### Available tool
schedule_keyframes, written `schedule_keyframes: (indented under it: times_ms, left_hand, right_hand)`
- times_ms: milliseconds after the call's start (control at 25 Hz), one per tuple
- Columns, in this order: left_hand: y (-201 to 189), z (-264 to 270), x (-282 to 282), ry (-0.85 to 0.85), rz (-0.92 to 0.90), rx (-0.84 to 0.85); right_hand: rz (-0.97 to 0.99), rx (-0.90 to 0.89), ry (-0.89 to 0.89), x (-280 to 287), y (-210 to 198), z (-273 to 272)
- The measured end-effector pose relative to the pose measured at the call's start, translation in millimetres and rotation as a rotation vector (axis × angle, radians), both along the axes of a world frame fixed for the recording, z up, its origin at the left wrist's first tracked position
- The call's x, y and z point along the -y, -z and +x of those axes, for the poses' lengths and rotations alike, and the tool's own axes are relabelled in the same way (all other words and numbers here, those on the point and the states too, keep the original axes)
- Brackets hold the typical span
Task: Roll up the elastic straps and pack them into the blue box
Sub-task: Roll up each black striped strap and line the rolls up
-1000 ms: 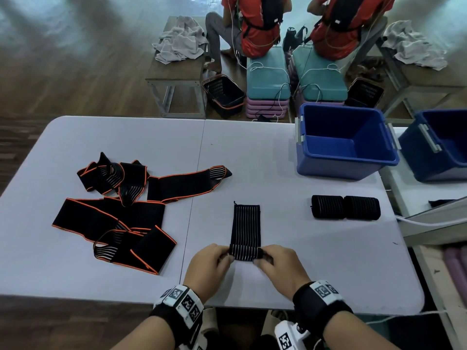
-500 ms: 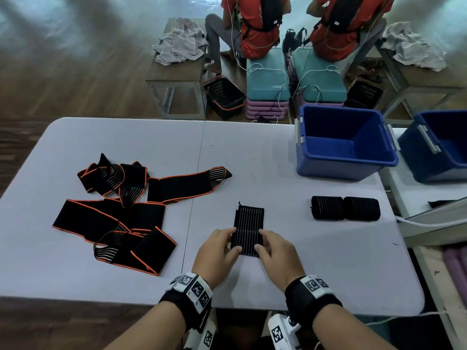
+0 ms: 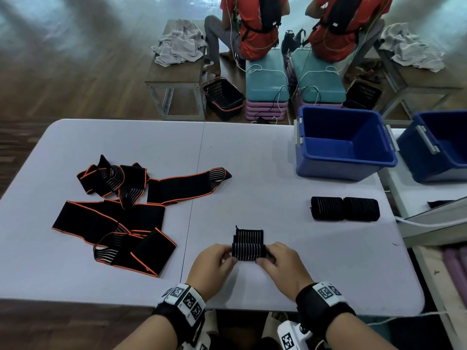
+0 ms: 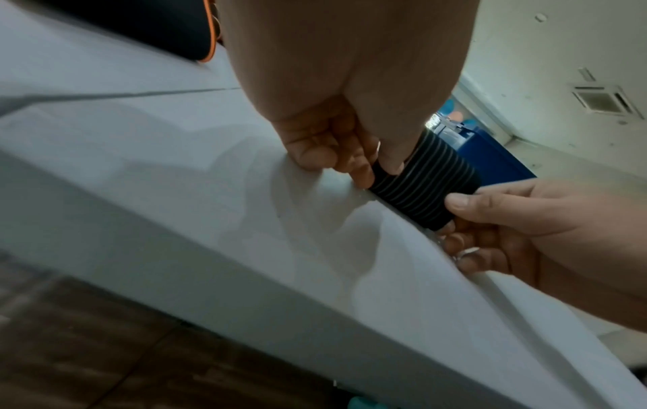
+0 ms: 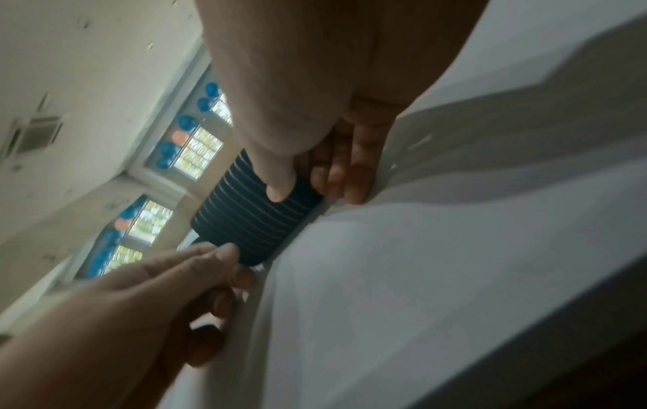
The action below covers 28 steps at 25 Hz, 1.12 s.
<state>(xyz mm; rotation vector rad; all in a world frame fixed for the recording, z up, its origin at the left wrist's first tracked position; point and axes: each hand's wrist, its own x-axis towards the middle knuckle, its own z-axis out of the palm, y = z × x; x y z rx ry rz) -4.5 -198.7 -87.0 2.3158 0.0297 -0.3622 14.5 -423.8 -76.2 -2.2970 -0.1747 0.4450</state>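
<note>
A black ribbed elastic strap (image 3: 249, 245) lies near the table's front edge, mostly rolled, with a short flat tail beyond the roll. My left hand (image 3: 214, 266) pinches the roll's left end and my right hand (image 3: 279, 265) pinches its right end. The left wrist view shows the roll (image 4: 422, 180) held between thumb and fingers of both hands, and so does the right wrist view, where the roll (image 5: 255, 213) rests on the table. Two finished black rolls (image 3: 345, 208) lie side by side at the right. The blue box (image 3: 341, 145) stands open behind them.
Unrolled black straps with orange edging (image 3: 121, 210) sprawl over the table's left half. A second blue box (image 3: 439, 147) sits on the neighbouring table at far right. Beyond the white table (image 3: 252, 160) two seated people, benches with towels and black baskets are visible.
Both hands have rolled the strap away from me: the flat length has shrunk to a short tail and the roll has grown thicker.
</note>
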Motion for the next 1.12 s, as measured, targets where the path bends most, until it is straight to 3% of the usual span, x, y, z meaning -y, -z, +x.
schedule_keyframes:
  times_ms: [160,280,680,1120]
  left_hand:
    - [0.4,7.6,6.0,-0.220,-0.041,-0.052]
    - [-3.5,19.5,14.1,-0.298,-0.078,-0.044]
    - [-19.3,75.1,85.2,-0.197,-0.164,-0.054]
    - [-29.6,106.8,133.1,0.037,-0.045,-0.048]
  right_hand:
    - [0.155,-0.163,0.311,-3.3,7.6,7.2]
    - [0.183,-0.188,0.457,-6.9,10.7,16.3]
    - [0.140,-0.067,0.623,48.4,-7.9,55.7]
    - [0.075,0.049,0.570,87.6,-27.6,71.8]
